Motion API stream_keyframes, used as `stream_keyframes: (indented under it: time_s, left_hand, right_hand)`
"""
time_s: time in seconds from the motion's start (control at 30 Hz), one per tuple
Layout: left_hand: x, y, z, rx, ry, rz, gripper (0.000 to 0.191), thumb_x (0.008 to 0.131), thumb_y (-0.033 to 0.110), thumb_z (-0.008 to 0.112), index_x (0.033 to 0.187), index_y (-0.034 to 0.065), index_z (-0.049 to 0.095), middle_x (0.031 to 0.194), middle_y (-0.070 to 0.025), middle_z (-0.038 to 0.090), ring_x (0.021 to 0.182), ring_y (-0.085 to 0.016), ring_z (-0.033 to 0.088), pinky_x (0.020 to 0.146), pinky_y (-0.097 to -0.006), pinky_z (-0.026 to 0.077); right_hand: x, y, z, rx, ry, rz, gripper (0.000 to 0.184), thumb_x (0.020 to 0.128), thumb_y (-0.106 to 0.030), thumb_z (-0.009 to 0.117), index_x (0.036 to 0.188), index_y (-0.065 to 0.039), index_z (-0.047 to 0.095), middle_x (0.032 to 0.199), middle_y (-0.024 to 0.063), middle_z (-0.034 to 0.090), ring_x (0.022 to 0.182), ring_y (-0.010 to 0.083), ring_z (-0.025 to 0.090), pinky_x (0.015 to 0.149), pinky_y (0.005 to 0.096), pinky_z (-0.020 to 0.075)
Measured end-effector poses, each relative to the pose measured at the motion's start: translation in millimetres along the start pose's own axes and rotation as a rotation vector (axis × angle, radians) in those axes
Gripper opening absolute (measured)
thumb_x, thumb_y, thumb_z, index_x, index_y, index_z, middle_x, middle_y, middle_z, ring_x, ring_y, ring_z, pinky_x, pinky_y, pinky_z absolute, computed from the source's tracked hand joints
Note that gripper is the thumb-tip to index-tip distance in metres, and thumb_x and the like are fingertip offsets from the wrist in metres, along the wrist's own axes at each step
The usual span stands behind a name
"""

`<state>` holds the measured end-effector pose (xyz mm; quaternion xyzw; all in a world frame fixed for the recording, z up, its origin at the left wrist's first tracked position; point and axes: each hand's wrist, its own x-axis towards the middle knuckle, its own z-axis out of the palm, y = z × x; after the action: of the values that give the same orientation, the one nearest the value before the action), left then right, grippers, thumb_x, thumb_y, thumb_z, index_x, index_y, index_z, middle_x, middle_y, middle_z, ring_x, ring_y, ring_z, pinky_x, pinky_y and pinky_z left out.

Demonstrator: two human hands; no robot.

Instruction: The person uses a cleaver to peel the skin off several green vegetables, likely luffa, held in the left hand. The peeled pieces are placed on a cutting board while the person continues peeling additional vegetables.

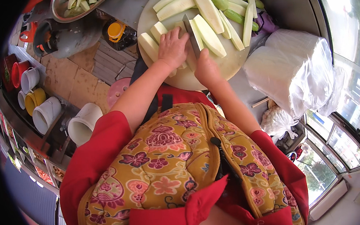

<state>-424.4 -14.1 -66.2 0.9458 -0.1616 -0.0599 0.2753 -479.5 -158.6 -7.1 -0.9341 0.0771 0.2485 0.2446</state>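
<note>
A round cutting board (227,71) lies before me with several long pieces of peeled pale-green squash (208,12) on it. My right hand (208,67) grips a kitchen knife (193,35), its blade upright among the pieces and pointing away from me. Just left of the blade, my left hand (174,48) presses down on a squash piece (191,60), fingertips close to the steel. More pieces (149,46) lie to the left of that hand. Uncut-looking green squash (219,0) rest among the strips at the far right of the board. The knife handle is hidden in my fist.
A steel bowl (59,13) of cut squash stands at the far left. Below it are a grey gas cylinder (73,36) and a dark jug with a yellow cap (116,30). Plastic-wrapped stacked containers (278,59) sit close on the right. White buckets (84,124) and a pink stool (118,90) stand lower left.
</note>
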Motion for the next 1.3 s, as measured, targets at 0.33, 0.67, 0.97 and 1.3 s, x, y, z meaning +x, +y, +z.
stream_keyframes:
  time_s: [0.33, 0.67, 0.97, 1.3]
  left_hand:
    - [-4.2, -2.5, -6.5, -0.011, -0.015, -0.003, 0.056, 0.075, 0.025, 0.078, 0.124, 0.0107, 0.055, 0.136, -0.014, 0.048, 0.126, -0.035, 0.046, 0.108, -0.0467, 0.032]
    - [-29.0, -90.1, -81.6, 0.204, -0.317, 0.093, 0.069, 0.06, 0.022, 0.088, 0.119, 0.0098, 0.054, 0.128, -0.0122, 0.052, 0.122, -0.032, 0.047, 0.101, -0.0457, 0.041]
    - [-49.3, -94.8, -103.0, -0.226, -0.919, -0.252, 0.039, 0.074, 0.033, 0.079, 0.102, 0.0093, 0.068, 0.099, -0.0125, 0.068, 0.092, -0.029, 0.064, 0.078, -0.0435, 0.051]
    - [-59.8, -43.5, -152.9, -0.876, -0.793, -0.674, 0.021, 0.082, 0.005, 0.076, 0.098, -0.001, 0.064, 0.072, -0.0042, 0.063, 0.057, -0.009, 0.057, 0.047, -0.022, 0.042]
  right_hand:
    - [-50.6, 66.9, 43.1, 0.025, 0.063, 0.039, 0.029, 0.093, -0.013, 0.058, 0.109, -0.001, 0.038, 0.082, 0.0327, 0.064, 0.078, 0.0547, 0.06, 0.066, 0.0617, 0.0459]
    - [-79.7, 65.2, 1.2, 0.288, 0.3, -0.026, 0.024, 0.096, -0.017, 0.06, 0.1, -0.001, 0.043, 0.082, 0.029, 0.065, 0.076, 0.0523, 0.061, 0.062, 0.055, 0.0474]
    - [-120.0, -75.9, -199.0, -0.218, 0.113, -0.76, 0.015, 0.088, -0.014, 0.064, 0.098, -0.007, 0.054, 0.06, 0.0052, 0.053, 0.057, 0.0255, 0.063, 0.047, 0.0358, 0.0468]
    - [-173.6, -178.5, -212.8, -0.684, 0.365, -1.148, 0.027, 0.084, -0.016, 0.066, 0.106, -0.003, 0.058, 0.073, 0.0063, 0.062, 0.066, 0.0248, 0.065, 0.053, 0.0389, 0.0504]
